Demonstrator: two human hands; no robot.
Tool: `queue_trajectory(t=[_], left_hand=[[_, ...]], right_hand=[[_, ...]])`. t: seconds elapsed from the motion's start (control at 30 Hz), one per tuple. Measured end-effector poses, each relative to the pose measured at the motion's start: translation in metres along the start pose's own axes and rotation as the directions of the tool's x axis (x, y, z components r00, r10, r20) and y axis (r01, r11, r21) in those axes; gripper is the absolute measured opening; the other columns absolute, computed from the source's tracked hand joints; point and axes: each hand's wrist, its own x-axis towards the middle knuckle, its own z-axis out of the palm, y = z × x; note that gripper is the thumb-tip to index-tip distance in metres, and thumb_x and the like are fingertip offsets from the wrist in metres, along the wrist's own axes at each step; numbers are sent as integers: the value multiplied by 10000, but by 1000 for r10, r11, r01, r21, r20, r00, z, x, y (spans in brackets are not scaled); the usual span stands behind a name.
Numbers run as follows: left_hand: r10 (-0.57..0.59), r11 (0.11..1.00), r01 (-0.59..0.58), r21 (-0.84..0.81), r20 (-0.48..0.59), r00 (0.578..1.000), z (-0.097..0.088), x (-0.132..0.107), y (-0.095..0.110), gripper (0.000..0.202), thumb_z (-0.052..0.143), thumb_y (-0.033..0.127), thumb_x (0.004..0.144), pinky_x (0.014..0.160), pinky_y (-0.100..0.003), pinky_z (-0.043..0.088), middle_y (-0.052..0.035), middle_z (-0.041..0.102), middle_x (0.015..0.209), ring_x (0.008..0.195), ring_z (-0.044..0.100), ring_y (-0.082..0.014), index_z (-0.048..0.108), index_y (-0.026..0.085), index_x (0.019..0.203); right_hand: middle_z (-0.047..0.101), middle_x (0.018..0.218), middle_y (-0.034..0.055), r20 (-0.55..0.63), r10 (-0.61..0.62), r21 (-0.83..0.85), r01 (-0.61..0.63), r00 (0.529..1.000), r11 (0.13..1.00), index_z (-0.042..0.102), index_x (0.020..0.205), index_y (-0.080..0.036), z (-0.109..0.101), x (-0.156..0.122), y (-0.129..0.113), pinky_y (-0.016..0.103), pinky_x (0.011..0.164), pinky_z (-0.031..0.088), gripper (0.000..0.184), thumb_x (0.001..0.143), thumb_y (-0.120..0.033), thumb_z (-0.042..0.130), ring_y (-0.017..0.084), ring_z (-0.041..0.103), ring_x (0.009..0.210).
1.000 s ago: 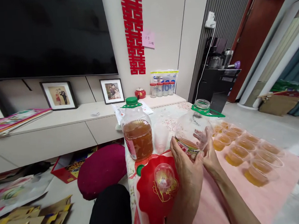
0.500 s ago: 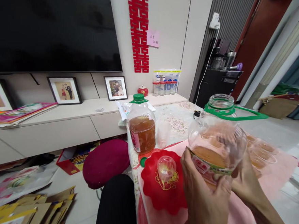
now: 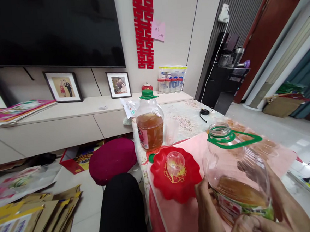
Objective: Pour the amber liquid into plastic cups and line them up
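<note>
Both hands are on the open jug (image 3: 237, 181) now, low in view at about 4 o'clock, lifted clear of the pink cloth (image 3: 191, 148). The left hand (image 3: 209, 211) cups its lower left side, fingers pressed together against the label. The right hand (image 3: 286, 209) wraps the far side, fingers spread, showing through the clear plastic. No cap on that neck, and a shallow pool of amber liquid sits in the bottom.

With the mouth open, the grip wants to be low and even, palms under the belly, because the thin wall will likely flex if squeezed. The green handle (image 3: 248, 137) juts out toward 3 o'clock, so mind it near the filled cups (image 3: 268, 145) at 1 o'clock, which are blurred here. The red dish (image 3: 159, 172) with an empty clear cup (image 3: 175, 162) on it lies at 9 o'clock of the jug, with the capped jug (image 3: 150, 125) beyond at 11. Any tilt should be slow, since the liquid would run to the neck all at once.
</note>
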Motion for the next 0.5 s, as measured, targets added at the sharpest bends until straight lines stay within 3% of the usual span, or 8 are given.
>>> queue_trajectory(t=[0.1,0.3,0.37,0.5], left_hand=[[-45,996,46,-70,15,999,4,-3,-8,1066,859,499,707,1078,-366,574,-219,584,1470,1275,661,-312,305,174,1558],[-129,956,106,-274,-65,990,16,-4,-28,1485,902,564,633,1004,-341,606,-329,419,1587,1249,684,-310,-112,102,1615],[-138,932,122,-342,-24,990,14,-2,-29,1561,924,523,620,1018,-339,607,-337,423,1583,1219,702,-293,-206,89,1604],[-116,903,171,-395,159,980,6,6,-30,1550,949,507,662,1126,-346,570,-330,424,1596,1327,663,-294,-205,82,1606]], right_hand=[[518,1621,133,24,53,-13,-53,998,999,310,1692,-373,-9,-7,-1,527,859,698,1181,681,-636,860,478,594,1365],[471,1656,55,60,91,-72,-87,994,994,353,1653,-457,-19,-12,-7,563,824,694,1096,682,-617,836,458,449,1491],[466,1660,24,44,107,-74,-104,993,992,382,1640,-459,-19,-12,-9,537,796,701,1076,680,-633,838,446,406,1523],[436,1683,8,74,53,-147,-42,996,988,363,1663,-415,-22,-9,-12,454,812,716,1083,706,-625,824,415,390,1541]])
